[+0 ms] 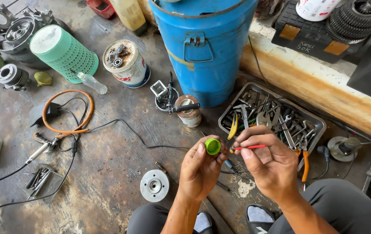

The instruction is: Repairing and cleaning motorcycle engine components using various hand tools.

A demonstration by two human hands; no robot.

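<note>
Hands on green cap and red straw

Left hand [200, 167] pinches a green bottle cap [213, 146] at fingertips; right hand [270, 162] grips a thin red straw [249, 147], tip just beside the cap. Tool tray [320, 123] behind, blue drum [205, 47] beyond, on concrete floor [107, 173].

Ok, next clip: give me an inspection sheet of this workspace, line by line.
Surface: stained, worn concrete floor; the person sits on it.
Job's things: small green cap, pinched in the left hand; thin red stick, held in the right hand with its tip by the cap.
Clutter: metal tray of tools, blue drum, green mesh basket, open tin of parts, round metal disc, clear bottle.
Hands: both closed on their items, raised above the floor.
Cables: orange hose loop and black wires trailing across the floor.
Surroundings: engine parts at top left, gear stack on a ledge.
</note>
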